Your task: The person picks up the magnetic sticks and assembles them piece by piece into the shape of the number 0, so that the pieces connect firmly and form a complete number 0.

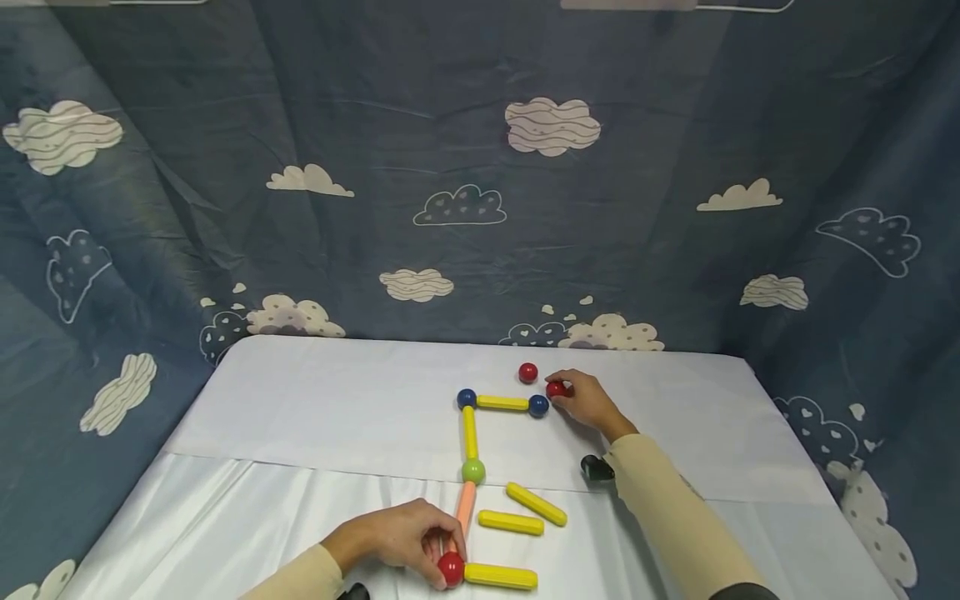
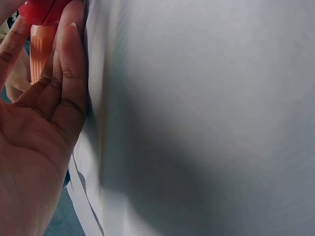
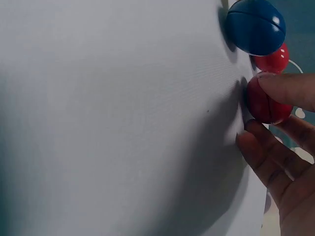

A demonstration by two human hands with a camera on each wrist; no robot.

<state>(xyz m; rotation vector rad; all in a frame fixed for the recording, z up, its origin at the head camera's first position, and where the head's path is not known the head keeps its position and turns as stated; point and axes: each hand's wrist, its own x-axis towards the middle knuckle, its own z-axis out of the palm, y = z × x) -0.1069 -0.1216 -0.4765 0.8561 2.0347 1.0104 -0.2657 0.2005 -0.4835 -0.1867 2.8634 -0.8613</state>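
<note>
My left hand (image 1: 401, 537) grips a red ball (image 1: 451, 569) near the table's front edge. A yellow rod (image 1: 501, 576) runs right from that ball, and an orange rod (image 1: 466, 505) leads up to a green ball (image 1: 473, 472). From the green ball another yellow rod (image 1: 470, 433) reaches a blue ball (image 1: 467, 399), which joins by a yellow rod (image 1: 502, 403) to a second blue ball (image 1: 538, 406). Just right of it, my right hand (image 1: 588, 404) pinches a red ball (image 3: 266, 98) between thumb and fingers. The right wrist view shows it close beside the blue ball (image 3: 257, 27).
One loose red ball (image 1: 528, 372) lies behind the second blue ball. Two loose yellow rods (image 1: 536, 504) (image 1: 511, 522) lie between the hands on the white cloth (image 1: 300, 408). A dark blue curtain (image 1: 360, 150) with clouds hangs behind the table.
</note>
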